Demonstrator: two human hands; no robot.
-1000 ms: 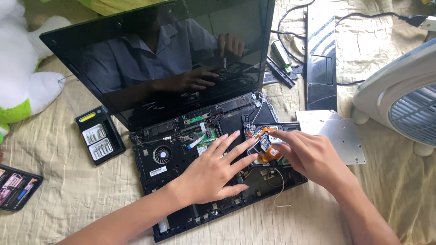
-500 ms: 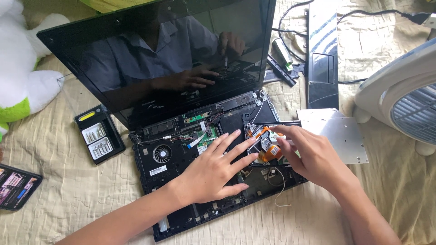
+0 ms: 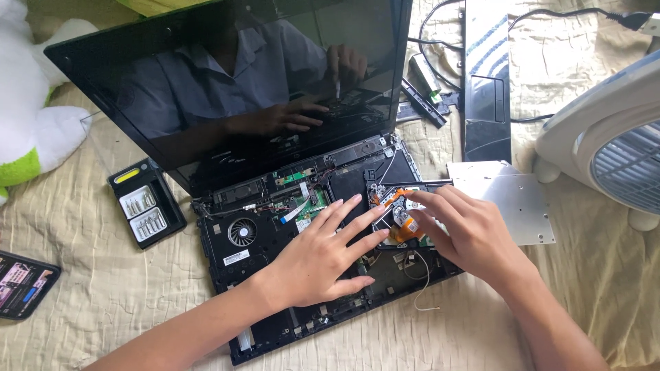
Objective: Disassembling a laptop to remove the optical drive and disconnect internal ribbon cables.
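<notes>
Left hand [image 3: 316, 257] flat on opened laptop [image 3: 275, 227], fingers spread, holding nothing. Right hand [image 3: 467, 233] over drive [image 3: 399, 216] at laptop's right side, fingertips on it; whether clamped, cannot tell. Drive mostly hidden under hands. Metal plate [image 3: 515, 199] right, near corner covered by right hand. Fan [image 3: 612, 144] and phone [image 3: 24, 285] cut off by the frame edges.
</notes>
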